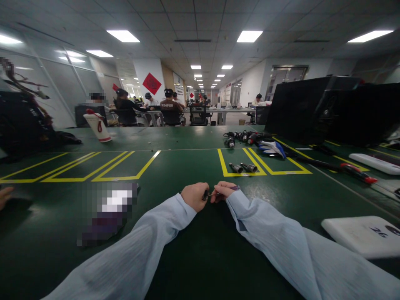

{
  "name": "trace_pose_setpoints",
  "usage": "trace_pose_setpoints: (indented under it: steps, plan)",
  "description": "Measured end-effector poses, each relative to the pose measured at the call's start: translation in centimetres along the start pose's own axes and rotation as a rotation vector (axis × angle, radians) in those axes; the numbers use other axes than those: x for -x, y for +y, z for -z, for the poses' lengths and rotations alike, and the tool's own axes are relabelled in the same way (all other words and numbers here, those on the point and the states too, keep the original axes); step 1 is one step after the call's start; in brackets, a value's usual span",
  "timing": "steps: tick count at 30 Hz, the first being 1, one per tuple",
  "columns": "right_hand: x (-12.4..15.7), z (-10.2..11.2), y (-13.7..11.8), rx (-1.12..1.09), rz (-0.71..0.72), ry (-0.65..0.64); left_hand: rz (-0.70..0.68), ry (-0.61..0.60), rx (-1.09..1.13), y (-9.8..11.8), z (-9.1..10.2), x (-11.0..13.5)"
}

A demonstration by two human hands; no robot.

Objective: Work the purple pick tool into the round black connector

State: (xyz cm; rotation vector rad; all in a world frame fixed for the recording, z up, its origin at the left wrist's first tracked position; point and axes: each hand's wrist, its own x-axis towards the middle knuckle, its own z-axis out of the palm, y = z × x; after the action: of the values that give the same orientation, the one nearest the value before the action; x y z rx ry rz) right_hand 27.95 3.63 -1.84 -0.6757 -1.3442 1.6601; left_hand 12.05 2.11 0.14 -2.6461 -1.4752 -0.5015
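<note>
My left hand (195,196) is closed around a dark metal cylindrical connector (205,194), its round open end turned toward the right. In my right hand (222,191) is a slim screwdriver (235,188), pinched between the fingers. Its thin metal shaft points left at the connector's opening; whether the tip touches inside is too small to tell. Both hands are close together just above the green table (200,250). Beyond them, two similar metal connectors (249,167) lie side by side within a yellow-taped box.
Farther back are a pile of dark connectors (230,142) and a blue-and-white glove (271,148). At right lie a red-black screwdriver (359,173) and a white numbered case (364,235). A paper cup (98,126) stands back left; another person's hand (4,196) shows at the left edge.
</note>
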Motion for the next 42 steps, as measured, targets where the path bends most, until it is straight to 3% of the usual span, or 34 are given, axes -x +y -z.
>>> trace_pose_setpoints:
  steps: [5,15,27,31,42]
  plan:
    - [0.0,0.2,-0.5,-0.061,-0.019,-0.102,-0.067,0.020,0.076,-0.2,-0.1,0.0]
    - [-0.3,0.4,-0.5,-0.183,-0.067,-0.183,-0.083,0.200,0.231,-0.4,-0.5,0.1]
    - [0.0,0.2,-0.8,-0.193,-0.044,-0.116,-0.077,0.281,0.235,-0.2,-0.5,0.1]
    - [0.1,0.4,-0.9,-0.224,-0.024,-0.071,0.000,0.319,0.217,-0.3,-0.5,0.0]
    - [0.3,0.1,-1.1,-0.191,-0.032,-0.005,-0.006,0.197,0.194,-0.2,-0.3,-0.1]
